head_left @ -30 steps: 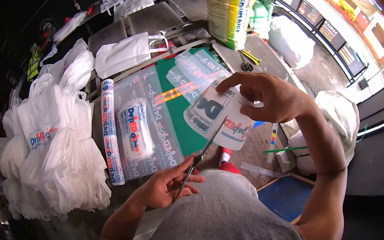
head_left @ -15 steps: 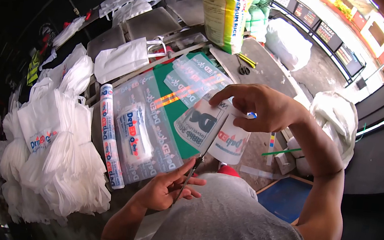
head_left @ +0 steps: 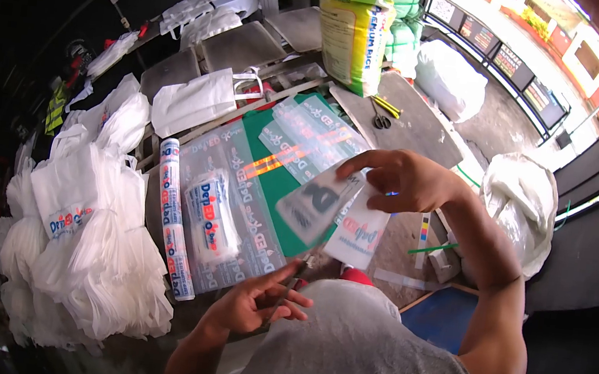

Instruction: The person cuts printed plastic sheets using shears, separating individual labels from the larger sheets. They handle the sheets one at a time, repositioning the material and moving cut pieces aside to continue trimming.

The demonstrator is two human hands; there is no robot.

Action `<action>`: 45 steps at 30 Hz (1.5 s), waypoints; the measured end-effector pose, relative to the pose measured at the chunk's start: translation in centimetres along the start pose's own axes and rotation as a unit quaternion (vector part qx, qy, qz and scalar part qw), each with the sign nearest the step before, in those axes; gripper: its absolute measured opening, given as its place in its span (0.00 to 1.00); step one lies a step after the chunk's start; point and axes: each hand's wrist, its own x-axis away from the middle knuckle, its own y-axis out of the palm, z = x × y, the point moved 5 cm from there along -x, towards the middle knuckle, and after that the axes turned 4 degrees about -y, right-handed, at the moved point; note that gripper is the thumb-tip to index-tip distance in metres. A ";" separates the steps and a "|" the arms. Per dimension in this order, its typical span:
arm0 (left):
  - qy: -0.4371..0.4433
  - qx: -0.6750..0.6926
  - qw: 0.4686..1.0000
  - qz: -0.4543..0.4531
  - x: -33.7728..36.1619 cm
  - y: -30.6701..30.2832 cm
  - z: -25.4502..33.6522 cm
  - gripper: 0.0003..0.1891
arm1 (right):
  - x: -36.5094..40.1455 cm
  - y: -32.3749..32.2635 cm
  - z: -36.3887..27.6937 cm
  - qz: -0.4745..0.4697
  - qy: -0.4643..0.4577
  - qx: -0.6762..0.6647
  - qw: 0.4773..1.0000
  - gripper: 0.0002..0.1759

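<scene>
My right hand (head_left: 407, 184) is closed in a pinch at the top of two printed film pieces, which hang over the table. The left film piece (head_left: 302, 224) carries a large dark print and is blurred; the right film piece (head_left: 359, 231) has a red and blue DepED print. Just below their lower edges is my left hand (head_left: 245, 306), holding a slim metal tool (head_left: 293, 287) along its fingers, index finger extended. A green cutting mat (head_left: 263, 132) lies behind, partly covered by clear printed film sheets (head_left: 312, 137).
Left of the mat lie a printed film roll (head_left: 170, 217) and a wrapped pack (head_left: 211, 214). Bundled white bags (head_left: 94, 237) pile up at far left. Black scissors (head_left: 381, 121) lie beside a rice sack (head_left: 350, 37). A blue framed board (head_left: 440, 317) sits at lower right.
The film pieces have swung and tilted under my right hand, which has dropped slightly. My left hand has shifted slightly down and left with the metal tool. The view has shifted a little.
</scene>
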 end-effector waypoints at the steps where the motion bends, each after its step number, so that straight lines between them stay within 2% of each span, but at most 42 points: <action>1: -0.019 0.027 0.999 0.031 0.1 -0.9 -0.7 0.39 | 0.2 -0.2 0.1 0.048 -0.003 -0.048 0.998 0.30; 2: -0.014 0.027 0.999 0.037 -0.4 -1.9 -2.2 0.39 | 0.4 0.4 0.5 0.041 -0.007 -0.045 0.998 0.30; 4: 0.044 0.265 0.962 0.045 -1.8 -4.4 -6.1 0.40 | 0.4 1.3 1.8 0.123 -0.026 -0.067 0.990 0.30; 6: 0.063 0.301 0.947 0.098 -3.7 -4.4 -7.1 0.42 | -0.2 4.4 2.2 0.075 -0.029 -0.066 0.995 0.29; 8: 0.108 0.412 0.902 0.068 -5.9 -4.6 -6.8 0.42 | -0.7 7.5 0.3 0.046 -0.059 -0.033 0.997 0.28; 10: 0.116 0.456 0.881 0.059 -7.7 -5.7 -7.0 0.43 | -1.0 9.6 -0.5 0.003 -0.083 -0.002 0.997 0.28; 11: 0.111 0.435 0.884 0.132 -7.2 -7.2 -7.2 0.36 | -1.0 10.4 -0.2 -0.019 -0.055 -0.008 0.998 0.27; 12: 0.118 0.432 0.884 0.136 -7.3 -8.2 -7.1 0.36 | -0.9 11.0 0.2 -0.039 -0.026 -0.014 0.999 0.27; 13: 0.161 0.401 0.881 0.190 -7.3 -9.8 -6.8 0.32 | -0.9 11.5 0.7 -0.024 -0.071 0.006 0.997 0.28; 14: 0.203 0.369 0.874 0.243 -7.2 -11.2 -6.1 0.27 | -0.9 11.8 0.6 -0.028 -0.073 0.007 0.997 0.28; 15: 0.202 0.374 0.874 0.237 -7.1 -12.1 -4.7 0.22 | -0.9 12.0 0.8 -0.031 -0.053 0.015 0.998 0.28; 18: 0.256 0.291 0.859 0.334 -5.3 -14.1 -2.2 0.27 | -1.2 12.0 0.8 -0.063 -0.045 0.022 0.997 0.30; 19: 0.257 0.291 0.858 0.337 -4.9 -14.8 -2.0 0.27 | -1.1 12.1 0.7 -0.088 -0.052 0.020 0.995 0.31; 20: 0.247 0.192 0.864 0.394 -4.4 -15.6 -1.7 0.29 | -1.0 12.3 0.4 -0.110 -0.059 0.018 0.992 0.32; 21: 0.233 0.091 0.860 0.444 -4.0 -16.1 -1.4 0.31 | -1.1 11.9 -1.1 -0.090 -0.090 -0.043 0.991 0.27; 22: 0.233 0.091 0.861 0.442 -4.3 -16.0 -1.5 0.31 | -1.6 11.7 -1.2 -0.088 -0.089 -0.042 0.991 0.27; 24: 0.260 0.064 0.880 0.392 -5.4 -14.8 -0.9 0.35 | -2.6 9.6 -0.9 0.084 -0.061 -0.132 0.986 0.20; 26: 0.213 0.085 0.898 0.375 -6.2 -13.7 -1.8 0.37 | -4.9 7.5 -0.5 0.221 -0.103 -0.141 0.960 0.17; 28: 0.186 0.101 0.912 0.353 -6.8 -12.7 -3.1 0.37 | -6.9 5.9 0.2 0.273 -0.085 -0.098 0.953 0.20; 32: 0.196 0.111 0.916 0.331 -7.4 -11.7 -5.1 0.36 | -9.3 5.1 3.8 0.314 -0.024 -0.067 0.947 0.20; 34: 0.181 0.118 0.919 0.329 -6.9 -11.4 -5.7 0.36 | -10.0 5.4 6.3 0.319 -0.016 -0.197 0.927 0.21; 38: 0.167 0.120 0.928 0.311 -6.8 -11.8 -6.5 0.35 | -10.9 6.0 10.4 0.335 0.027 -0.193 0.922 0.20; 40: 0.167 0.120 0.931 0.300 -6.8 -11.9 -7.6 0.35 | -11.3 6.9 11.8 0.336 0.059 -0.270 0.900 0.20; 42: 0.215 0.229 0.903 0.293 -6.8 -11.5 -7.5 0.36 | -11.6 7.4 11.9 0.334 0.052 -0.268 0.902 0.19; 43: 0.215 0.231 0.902 0.294 -6.4 -11.4 -7.4 0.36 | -11.6 7.4 11.8 0.346 0.060 -0.203 0.914 0.18; 44: 0.182 0.241 0.902 0.307 -5.6 -11.0 -6.5 0.36 | -11.7 7.4 11.5 0.357 0.066 -0.137 0.922 0.17; 45: 0.150 0.252 0.901 0.321 -5.2 -10.9 -6.2 0.36 | -11.9 7.5 11.3 0.353 0.066 -0.137 0.923 0.17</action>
